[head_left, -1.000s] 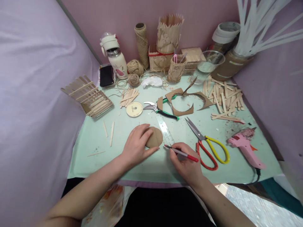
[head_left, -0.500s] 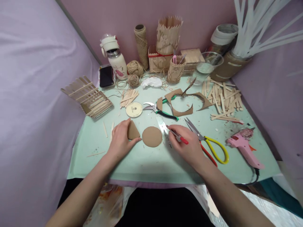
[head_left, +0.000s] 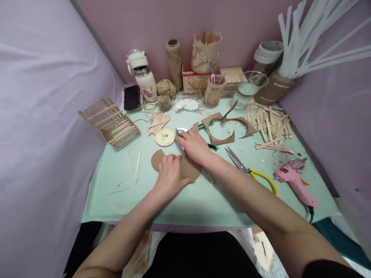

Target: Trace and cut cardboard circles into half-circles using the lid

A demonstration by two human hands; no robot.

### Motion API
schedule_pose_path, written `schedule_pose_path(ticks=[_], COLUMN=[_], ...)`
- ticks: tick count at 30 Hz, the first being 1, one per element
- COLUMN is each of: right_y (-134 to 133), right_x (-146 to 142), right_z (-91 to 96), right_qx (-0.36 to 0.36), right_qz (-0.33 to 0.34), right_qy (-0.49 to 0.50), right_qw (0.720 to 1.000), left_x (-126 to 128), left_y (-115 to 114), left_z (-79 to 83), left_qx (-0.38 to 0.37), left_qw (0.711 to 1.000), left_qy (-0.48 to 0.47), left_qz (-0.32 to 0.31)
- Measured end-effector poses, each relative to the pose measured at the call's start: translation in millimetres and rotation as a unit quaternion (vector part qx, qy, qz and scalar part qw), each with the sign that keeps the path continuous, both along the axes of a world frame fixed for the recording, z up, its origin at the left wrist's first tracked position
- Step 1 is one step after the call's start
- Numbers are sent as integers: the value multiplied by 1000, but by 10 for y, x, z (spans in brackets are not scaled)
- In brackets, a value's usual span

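Note:
My left hand [head_left: 169,175] lies flat with its fingers spread on a round brown cardboard disc [head_left: 189,170] on the mint-green table [head_left: 121,200]. A second cardboard piece [head_left: 156,159] lies just left of it, under my fingertips. My right hand [head_left: 194,144] reaches across above the disc, fingers curled round a red pen [head_left: 184,152] of which only a short bit shows. Its knuckles sit next to the blades of the green-handled pruning shears [head_left: 213,146]. A steel ruler [head_left: 209,177] pokes out from under my right forearm.
Yellow-and-red scissors [head_left: 261,177] and a pink glue gun [head_left: 292,179] lie to the right. Cardboard offcuts [head_left: 223,135], a round lid [head_left: 164,136], loose wooden sticks [head_left: 269,123], a stick crate [head_left: 111,121], a bottle [head_left: 143,77], twine [head_left: 174,61] and a glass bowl [head_left: 249,87] crowd the back.
My right hand moved from the ruler leftward and away from me, to above the disc near the shears. My left hand shifted right onto the disc, leaving the second cardboard piece at its left.

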State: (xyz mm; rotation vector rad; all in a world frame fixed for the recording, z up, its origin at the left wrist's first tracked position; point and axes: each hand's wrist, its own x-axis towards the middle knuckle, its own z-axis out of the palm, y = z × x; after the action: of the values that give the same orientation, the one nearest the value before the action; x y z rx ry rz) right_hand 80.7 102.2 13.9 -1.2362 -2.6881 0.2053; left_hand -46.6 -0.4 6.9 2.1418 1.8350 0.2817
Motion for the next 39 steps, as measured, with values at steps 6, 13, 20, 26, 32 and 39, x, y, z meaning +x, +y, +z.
schedule_pose_path(ticks=[6,13,20,26,32,39], right_y=[-186,-649,-1324,-1434,-1493,-1679], right_x=[242,1022,1714,1788,1760,1418], right_z=[121,199,-69,-152,-48,126], right_qx=[-14,-15,-28,-102,-203,-367], right_qz=[-42,-180,-294,-362,-392,-347], right_qy=[35,81,-41,2,77,367], right_qw=[998,980,954,927,894,781], left_x=[5,-78,-91,209,203,103], left_y=[-33,19,507,583,521,508], left_z=[4,152,314,173,100,146], left_qx=[3,-100,-175,-256,-282,-242], left_qw=[993,902,755,673,641,670], left_qy=[-106,-387,-604,-670,-688,-686], left_qz=[47,167,189,183,193,151])
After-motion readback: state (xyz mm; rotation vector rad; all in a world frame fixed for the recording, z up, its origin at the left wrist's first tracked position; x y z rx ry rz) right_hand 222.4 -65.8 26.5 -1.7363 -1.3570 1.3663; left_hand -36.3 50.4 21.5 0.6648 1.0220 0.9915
